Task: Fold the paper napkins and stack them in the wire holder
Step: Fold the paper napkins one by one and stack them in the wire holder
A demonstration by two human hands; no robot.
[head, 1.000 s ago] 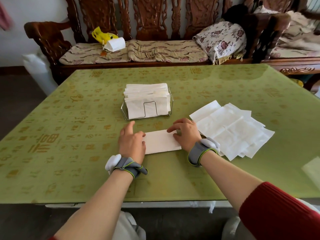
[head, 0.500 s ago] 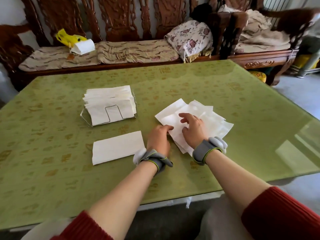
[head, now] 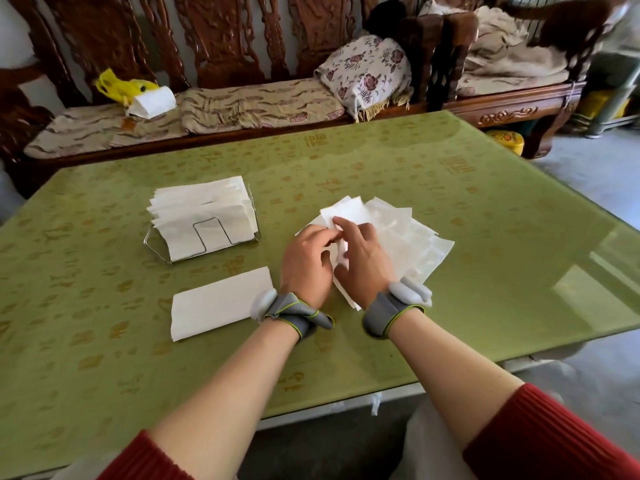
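Our left hand point(head: 306, 261) and right hand point(head: 363, 263) seem to pinch the top sheet of the unfolded napkins point(head: 408, 237) fanned beyond them. Just left of the grip lies one folded napkin point(head: 221, 303), not yet stacked. Farther left, the wire holder point(head: 157, 252) is well filled.

Gold Chinese characters point(head: 320, 140), seemingly 福, dot the green tablecloth point(head: 485, 271).
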